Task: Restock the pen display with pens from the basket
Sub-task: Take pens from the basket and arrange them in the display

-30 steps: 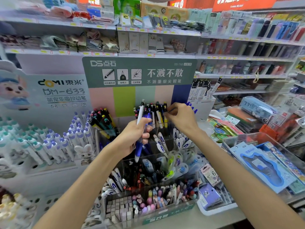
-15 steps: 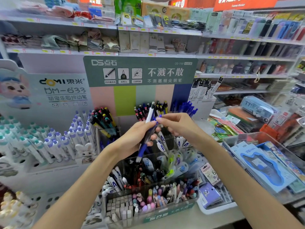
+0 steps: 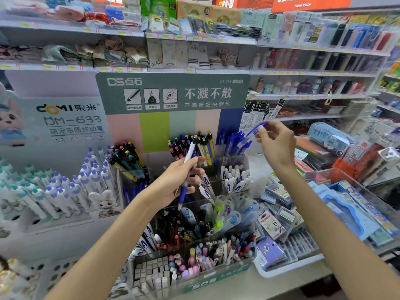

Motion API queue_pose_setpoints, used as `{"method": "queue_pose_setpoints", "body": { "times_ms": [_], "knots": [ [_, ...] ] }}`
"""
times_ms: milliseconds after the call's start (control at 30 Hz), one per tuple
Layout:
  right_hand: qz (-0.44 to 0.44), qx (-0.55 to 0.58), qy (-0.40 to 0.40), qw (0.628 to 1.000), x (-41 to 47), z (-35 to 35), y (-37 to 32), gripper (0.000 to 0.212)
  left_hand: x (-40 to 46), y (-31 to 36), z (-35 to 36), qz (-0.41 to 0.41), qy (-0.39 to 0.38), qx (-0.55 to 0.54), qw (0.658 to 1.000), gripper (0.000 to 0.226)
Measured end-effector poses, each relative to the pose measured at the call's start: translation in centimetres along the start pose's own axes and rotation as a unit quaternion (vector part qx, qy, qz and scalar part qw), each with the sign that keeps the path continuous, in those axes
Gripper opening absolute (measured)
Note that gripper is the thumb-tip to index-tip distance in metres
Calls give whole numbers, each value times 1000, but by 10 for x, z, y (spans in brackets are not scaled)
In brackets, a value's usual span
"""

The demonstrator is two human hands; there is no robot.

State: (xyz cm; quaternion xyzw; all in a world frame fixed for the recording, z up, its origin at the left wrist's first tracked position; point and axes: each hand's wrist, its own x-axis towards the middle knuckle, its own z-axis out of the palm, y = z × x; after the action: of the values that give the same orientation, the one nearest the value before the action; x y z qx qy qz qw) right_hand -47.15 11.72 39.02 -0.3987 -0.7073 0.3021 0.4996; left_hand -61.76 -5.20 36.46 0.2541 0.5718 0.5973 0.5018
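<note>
Above the back right compartment of the pen display, a blue pen is pinched between the thumb and fingertips of the right hand, tilted, its lower end over the blue pens standing there. In front of the middle compartments, a white and blue pen is grasped in the curled left hand, nearly upright.

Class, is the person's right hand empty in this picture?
No, the right hand pinches a blue pen above the blue pens.
</note>
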Motion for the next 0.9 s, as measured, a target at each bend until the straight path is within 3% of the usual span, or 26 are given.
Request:
{"method": "queue_pose_setpoints", "body": {
  "times_ms": [233,467,667,767,900],
  "knots": [
    [-91,-135,-59,985,9,7,-12,17,3,-2,-7,-1,-3,36,999,28],
    [-32,-135,-206,969,20,18,-19,20,5,0,-9,-16,20,-11,1000,22],
    [-66,-219,-240,943,26,37,-32,20,8,6,0,-23,-2,-40,999,22],
    [-63,-225,-238,943,33,34,-33,17,8,10,4,-23,-4,-46,999,23],
    [-59,-154,-103,981,45,13,-33,17,6,12,2,-23,-12,-52,998,22]
  ]
}}
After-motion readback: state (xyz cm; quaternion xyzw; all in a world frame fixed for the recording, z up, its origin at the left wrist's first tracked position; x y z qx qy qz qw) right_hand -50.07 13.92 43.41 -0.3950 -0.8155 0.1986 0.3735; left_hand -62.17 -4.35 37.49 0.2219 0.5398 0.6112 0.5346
